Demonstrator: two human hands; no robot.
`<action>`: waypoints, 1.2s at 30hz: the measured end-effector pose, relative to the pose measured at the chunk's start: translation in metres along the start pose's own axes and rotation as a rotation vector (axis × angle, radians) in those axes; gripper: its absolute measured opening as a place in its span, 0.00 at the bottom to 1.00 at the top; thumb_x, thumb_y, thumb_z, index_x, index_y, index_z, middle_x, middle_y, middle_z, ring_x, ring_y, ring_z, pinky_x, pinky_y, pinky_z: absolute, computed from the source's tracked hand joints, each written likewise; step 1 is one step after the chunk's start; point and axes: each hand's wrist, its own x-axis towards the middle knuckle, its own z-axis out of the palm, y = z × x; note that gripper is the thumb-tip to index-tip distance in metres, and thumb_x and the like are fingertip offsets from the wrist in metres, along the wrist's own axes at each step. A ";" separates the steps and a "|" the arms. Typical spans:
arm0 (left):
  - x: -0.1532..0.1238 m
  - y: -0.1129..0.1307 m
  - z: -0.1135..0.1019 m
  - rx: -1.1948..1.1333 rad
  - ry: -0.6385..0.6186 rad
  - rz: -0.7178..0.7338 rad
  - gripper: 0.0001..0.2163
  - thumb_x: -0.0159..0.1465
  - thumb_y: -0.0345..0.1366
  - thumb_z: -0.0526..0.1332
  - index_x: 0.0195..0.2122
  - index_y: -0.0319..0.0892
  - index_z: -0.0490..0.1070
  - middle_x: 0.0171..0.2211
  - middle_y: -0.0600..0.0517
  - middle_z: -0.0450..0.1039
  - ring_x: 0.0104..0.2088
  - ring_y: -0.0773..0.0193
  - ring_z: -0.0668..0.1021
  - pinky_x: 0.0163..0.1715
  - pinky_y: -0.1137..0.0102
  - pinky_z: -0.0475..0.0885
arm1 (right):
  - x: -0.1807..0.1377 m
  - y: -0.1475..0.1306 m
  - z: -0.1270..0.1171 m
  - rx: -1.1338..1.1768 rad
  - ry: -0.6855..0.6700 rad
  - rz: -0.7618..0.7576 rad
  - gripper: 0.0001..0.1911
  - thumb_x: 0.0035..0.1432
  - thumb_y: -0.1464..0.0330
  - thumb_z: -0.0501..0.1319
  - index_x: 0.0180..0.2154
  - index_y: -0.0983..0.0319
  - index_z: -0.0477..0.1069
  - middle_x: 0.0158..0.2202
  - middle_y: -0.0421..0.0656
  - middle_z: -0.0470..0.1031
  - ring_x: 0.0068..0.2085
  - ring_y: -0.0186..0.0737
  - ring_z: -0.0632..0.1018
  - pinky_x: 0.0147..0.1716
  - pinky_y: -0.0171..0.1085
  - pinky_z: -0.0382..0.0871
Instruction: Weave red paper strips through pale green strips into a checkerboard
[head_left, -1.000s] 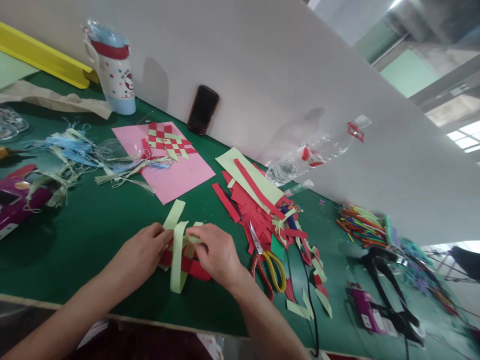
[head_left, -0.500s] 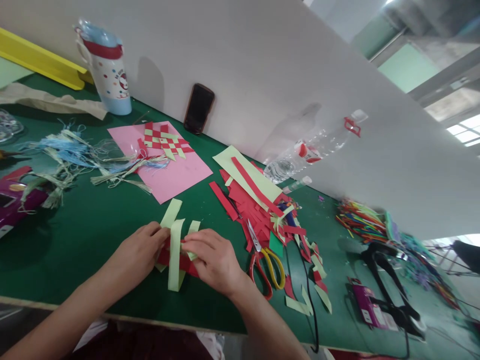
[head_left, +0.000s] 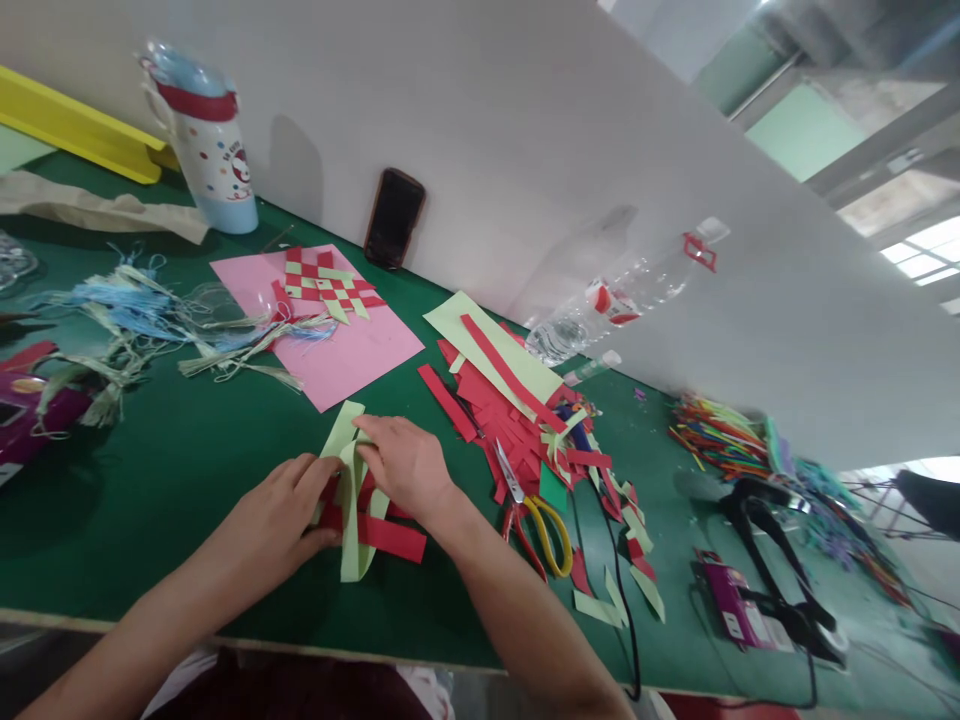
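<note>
On the green table (head_left: 187, 470) lies a small weave of light green and red paper strips (head_left: 358, 520). My left hand (head_left: 271, 515) rests on its left side, fingers pressed down on the strips. My right hand (head_left: 401, 465) lies over its upper part, with the fingertips pinching the top of a light green strip (head_left: 341, 428). A red strip (head_left: 394, 538) sticks out from the weave to the right, below my right wrist.
Right of my hands are scissors with red and yellow handles (head_left: 536, 520) and a heap of cut red and green strips (head_left: 517, 400). A pink sheet with a finished weave (head_left: 330, 310), a phone (head_left: 394, 218), a mug (head_left: 210, 140), a plastic bottle (head_left: 615, 300) and raffia (head_left: 150, 320) lie farther back.
My right hand has moved up and left from the weave's right side to the top of the green strips. My left hand slid slightly lower. A red strip now shows at the right.
</note>
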 end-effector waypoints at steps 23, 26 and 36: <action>-0.001 0.001 -0.003 0.037 -0.038 0.062 0.06 0.66 0.39 0.58 0.39 0.44 0.70 0.41 0.47 0.70 0.42 0.51 0.74 0.41 0.59 0.70 | -0.062 -0.003 -0.035 0.238 0.064 0.042 0.13 0.68 0.62 0.59 0.49 0.62 0.73 0.42 0.46 0.80 0.43 0.43 0.75 0.45 0.42 0.68; -0.003 0.001 -0.005 0.046 -0.047 0.076 0.13 0.58 0.42 0.67 0.42 0.45 0.70 0.44 0.47 0.71 0.45 0.49 0.74 0.42 0.60 0.70 | -0.062 -0.012 -0.030 0.274 0.137 0.041 0.20 0.70 0.59 0.56 0.55 0.65 0.69 0.47 0.50 0.78 0.48 0.46 0.74 0.48 0.43 0.69; -0.001 0.004 -0.003 0.099 -0.075 0.050 0.10 0.61 0.31 0.63 0.44 0.43 0.71 0.45 0.46 0.71 0.48 0.48 0.74 0.45 0.57 0.71 | -0.066 -0.022 -0.018 0.040 -0.095 -0.081 0.28 0.64 0.51 0.61 0.59 0.58 0.65 0.61 0.48 0.68 0.65 0.54 0.60 0.62 0.57 0.52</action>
